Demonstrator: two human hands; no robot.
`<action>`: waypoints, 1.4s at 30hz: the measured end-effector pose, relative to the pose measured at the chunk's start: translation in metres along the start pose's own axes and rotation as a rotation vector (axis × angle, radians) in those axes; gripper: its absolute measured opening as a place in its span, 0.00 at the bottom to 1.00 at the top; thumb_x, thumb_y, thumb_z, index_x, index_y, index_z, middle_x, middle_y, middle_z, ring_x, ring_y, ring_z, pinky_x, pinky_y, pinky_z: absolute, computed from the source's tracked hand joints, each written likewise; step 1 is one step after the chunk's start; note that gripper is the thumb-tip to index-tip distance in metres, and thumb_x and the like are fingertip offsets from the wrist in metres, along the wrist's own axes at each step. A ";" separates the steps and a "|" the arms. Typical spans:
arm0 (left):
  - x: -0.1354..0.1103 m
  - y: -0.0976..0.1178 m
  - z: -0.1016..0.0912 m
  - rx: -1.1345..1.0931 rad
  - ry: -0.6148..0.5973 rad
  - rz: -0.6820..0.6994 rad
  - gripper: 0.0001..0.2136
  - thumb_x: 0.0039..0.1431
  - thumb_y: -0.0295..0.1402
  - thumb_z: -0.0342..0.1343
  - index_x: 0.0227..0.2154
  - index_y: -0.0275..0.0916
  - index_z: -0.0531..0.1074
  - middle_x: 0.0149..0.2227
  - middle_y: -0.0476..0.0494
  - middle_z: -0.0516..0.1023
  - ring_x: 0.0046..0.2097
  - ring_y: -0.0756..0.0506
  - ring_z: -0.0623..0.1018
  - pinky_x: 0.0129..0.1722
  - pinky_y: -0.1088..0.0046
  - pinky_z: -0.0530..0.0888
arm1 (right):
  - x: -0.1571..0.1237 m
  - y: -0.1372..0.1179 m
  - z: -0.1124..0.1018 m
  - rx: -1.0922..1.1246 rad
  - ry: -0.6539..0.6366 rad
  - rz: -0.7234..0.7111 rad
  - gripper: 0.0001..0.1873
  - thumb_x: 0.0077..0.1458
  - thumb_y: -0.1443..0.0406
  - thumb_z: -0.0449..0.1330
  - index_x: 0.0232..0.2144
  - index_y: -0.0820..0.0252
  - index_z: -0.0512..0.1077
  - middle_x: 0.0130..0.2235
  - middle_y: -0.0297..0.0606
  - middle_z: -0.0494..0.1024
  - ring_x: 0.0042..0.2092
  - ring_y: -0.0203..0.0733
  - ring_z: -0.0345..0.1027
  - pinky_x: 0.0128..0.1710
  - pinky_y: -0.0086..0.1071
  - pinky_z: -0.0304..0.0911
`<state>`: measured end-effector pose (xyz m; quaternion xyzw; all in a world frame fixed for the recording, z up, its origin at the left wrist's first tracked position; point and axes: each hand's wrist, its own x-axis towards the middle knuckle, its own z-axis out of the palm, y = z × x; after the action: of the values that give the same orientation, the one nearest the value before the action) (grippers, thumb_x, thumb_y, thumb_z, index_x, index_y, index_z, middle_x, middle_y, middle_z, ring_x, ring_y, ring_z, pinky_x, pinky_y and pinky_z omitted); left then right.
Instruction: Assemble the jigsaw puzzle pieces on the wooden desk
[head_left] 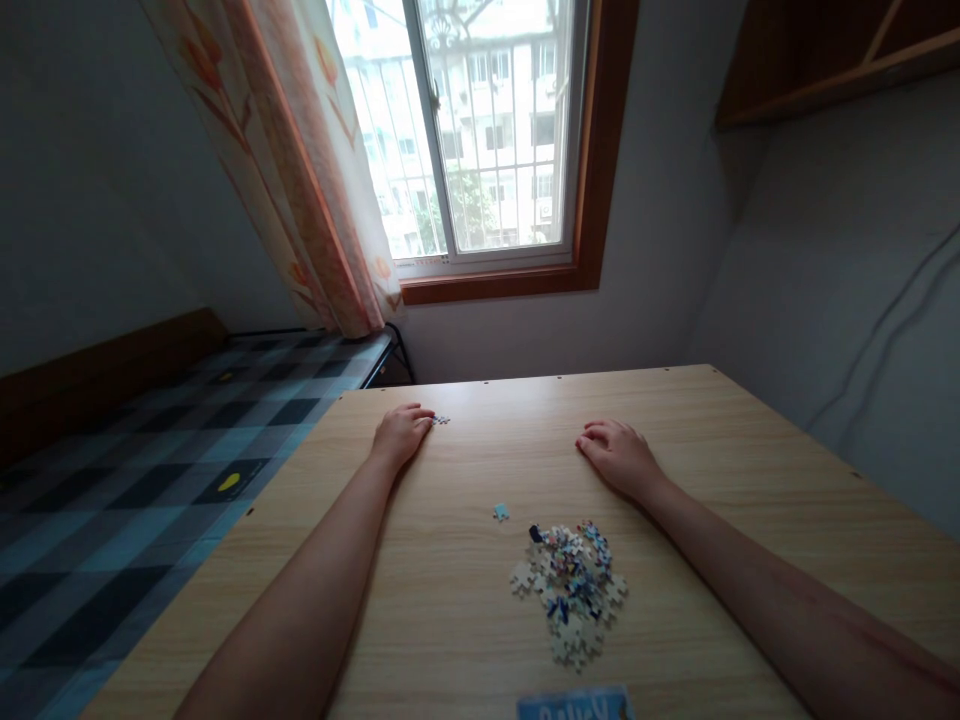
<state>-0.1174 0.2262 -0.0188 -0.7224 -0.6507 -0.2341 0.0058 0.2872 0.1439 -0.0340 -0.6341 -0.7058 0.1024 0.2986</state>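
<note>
Near the far left of the table, my left hand [403, 435] rests with fingers bent together, their tips at a small group of joined-looking jigsaw puzzle pieces [442, 420]. My fingers partly cover that group. Farther right, my right hand [619, 458] lies on the tabletop with its fingers loosely curled together, and no piece shows in it. Between my forearms and closer to me is a loose pile of jigsaw puzzle pieces [576, 575], some showing blue print and others pale backs. One light blue puzzle piece [501, 512] lies alone just beyond the pile.
The light wooden table [450, 600] carries a blue printed box or card [576, 704], cut off at the near edge. A bed with a checked cover [247, 440] stands left. Behind are a curtain [300, 180] and window [502, 150]. A wooden shelf [840, 95] hangs upper right.
</note>
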 end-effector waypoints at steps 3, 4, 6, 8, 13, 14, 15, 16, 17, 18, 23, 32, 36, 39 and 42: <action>0.000 0.002 0.001 0.015 -0.016 0.007 0.15 0.60 0.39 0.53 0.42 0.46 0.83 0.54 0.43 0.79 0.56 0.40 0.76 0.60 0.65 0.69 | 0.000 -0.001 -0.001 0.006 0.001 0.002 0.12 0.59 0.59 0.58 0.34 0.53 0.81 0.50 0.38 0.80 0.53 0.47 0.70 0.57 0.39 0.58; 0.000 0.002 0.000 0.018 -0.017 0.008 0.15 0.60 0.39 0.53 0.43 0.45 0.83 0.54 0.43 0.79 0.56 0.40 0.76 0.60 0.65 0.69 | 0.000 -0.001 -0.001 0.007 0.000 0.001 0.12 0.59 0.59 0.58 0.34 0.53 0.81 0.50 0.38 0.80 0.53 0.48 0.70 0.57 0.39 0.58; 0.000 0.003 0.000 0.023 -0.018 0.007 0.15 0.61 0.40 0.53 0.43 0.45 0.83 0.53 0.43 0.79 0.56 0.40 0.75 0.60 0.65 0.68 | -0.001 -0.001 -0.001 0.006 0.002 0.001 0.12 0.59 0.59 0.58 0.34 0.53 0.81 0.50 0.38 0.80 0.53 0.48 0.70 0.57 0.39 0.58; 0.000 0.003 0.000 0.026 -0.018 0.005 0.15 0.60 0.40 0.53 0.43 0.46 0.83 0.54 0.43 0.79 0.56 0.40 0.75 0.60 0.65 0.68 | -0.001 -0.001 -0.001 0.002 0.003 0.001 0.12 0.59 0.59 0.58 0.34 0.53 0.81 0.50 0.38 0.80 0.53 0.48 0.70 0.57 0.39 0.58; 0.000 0.003 0.001 0.022 -0.019 0.002 0.15 0.60 0.40 0.53 0.43 0.45 0.83 0.53 0.45 0.79 0.57 0.40 0.75 0.61 0.65 0.68 | -0.001 0.000 -0.001 0.001 0.002 -0.016 0.12 0.59 0.59 0.58 0.35 0.53 0.82 0.50 0.38 0.80 0.53 0.48 0.70 0.56 0.39 0.59; 0.000 0.003 0.001 0.020 -0.019 0.000 0.15 0.60 0.40 0.53 0.43 0.45 0.83 0.53 0.45 0.79 0.57 0.40 0.75 0.61 0.66 0.68 | -0.001 0.001 -0.001 0.003 0.004 -0.018 0.12 0.59 0.59 0.58 0.34 0.54 0.81 0.50 0.38 0.80 0.53 0.48 0.70 0.56 0.39 0.59; 0.000 0.003 0.001 0.018 -0.019 -0.002 0.15 0.60 0.40 0.53 0.43 0.45 0.83 0.53 0.44 0.79 0.57 0.40 0.75 0.61 0.66 0.68 | -0.001 0.001 0.000 0.005 0.008 -0.019 0.12 0.59 0.59 0.58 0.34 0.54 0.81 0.50 0.38 0.80 0.53 0.48 0.71 0.56 0.39 0.59; 0.000 0.003 0.001 0.016 -0.019 -0.005 0.15 0.60 0.40 0.53 0.43 0.45 0.83 0.53 0.44 0.79 0.57 0.39 0.74 0.61 0.65 0.68 | -0.001 0.001 0.000 0.004 0.010 -0.020 0.12 0.59 0.59 0.58 0.34 0.53 0.81 0.50 0.38 0.80 0.53 0.48 0.70 0.56 0.39 0.59; 0.000 0.004 0.001 0.012 -0.017 -0.007 0.15 0.60 0.40 0.54 0.43 0.45 0.83 0.53 0.44 0.79 0.57 0.39 0.74 0.61 0.65 0.68 | -0.001 0.001 0.000 0.003 0.012 -0.020 0.12 0.59 0.59 0.58 0.34 0.53 0.81 0.50 0.38 0.80 0.53 0.48 0.70 0.56 0.39 0.59; 0.000 0.004 0.001 0.006 -0.015 -0.008 0.15 0.60 0.40 0.54 0.43 0.45 0.83 0.53 0.44 0.79 0.57 0.39 0.75 0.61 0.65 0.68 | -0.001 0.002 0.000 0.002 0.012 -0.019 0.12 0.59 0.59 0.58 0.34 0.53 0.81 0.50 0.38 0.80 0.53 0.48 0.70 0.56 0.40 0.59; -0.001 0.008 -0.001 -0.053 0.015 -0.021 0.15 0.60 0.38 0.53 0.43 0.43 0.82 0.51 0.43 0.80 0.55 0.40 0.76 0.59 0.66 0.69 | 0.000 0.001 -0.001 -0.002 0.010 -0.015 0.12 0.59 0.59 0.58 0.33 0.53 0.81 0.49 0.37 0.81 0.52 0.48 0.71 0.55 0.40 0.59; -0.004 0.021 -0.011 -0.126 0.159 -0.106 0.18 0.64 0.39 0.44 0.39 0.39 0.79 0.45 0.40 0.83 0.48 0.41 0.79 0.46 0.69 0.71 | 0.000 0.003 -0.001 -0.005 0.011 -0.008 0.11 0.59 0.59 0.58 0.34 0.52 0.81 0.49 0.37 0.81 0.53 0.48 0.71 0.54 0.40 0.60; -0.009 0.030 -0.018 -0.113 0.246 -0.152 0.21 0.66 0.43 0.40 0.26 0.40 0.75 0.31 0.40 0.81 0.36 0.41 0.78 0.35 0.69 0.67 | 0.001 0.003 -0.001 0.000 0.019 -0.009 0.11 0.59 0.60 0.59 0.33 0.52 0.81 0.49 0.36 0.81 0.52 0.47 0.71 0.54 0.39 0.60; -0.012 0.031 -0.022 -0.100 0.305 -0.215 0.24 0.66 0.45 0.38 0.19 0.41 0.67 0.22 0.42 0.74 0.29 0.43 0.74 0.29 0.69 0.61 | 0.001 0.002 -0.001 0.000 0.018 -0.012 0.11 0.59 0.60 0.59 0.33 0.53 0.81 0.49 0.37 0.81 0.52 0.47 0.71 0.54 0.39 0.60; -0.014 0.028 -0.022 -0.139 0.352 -0.275 0.24 0.67 0.45 0.38 0.16 0.42 0.62 0.19 0.43 0.69 0.27 0.43 0.71 0.28 0.69 0.59 | 0.001 0.002 -0.002 0.011 0.016 -0.011 0.10 0.59 0.60 0.59 0.33 0.53 0.81 0.49 0.37 0.81 0.52 0.47 0.71 0.54 0.38 0.61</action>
<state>-0.0990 0.2016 0.0046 -0.5738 -0.7140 -0.3995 0.0374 0.2901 0.1451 -0.0336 -0.6294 -0.7063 0.0996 0.3085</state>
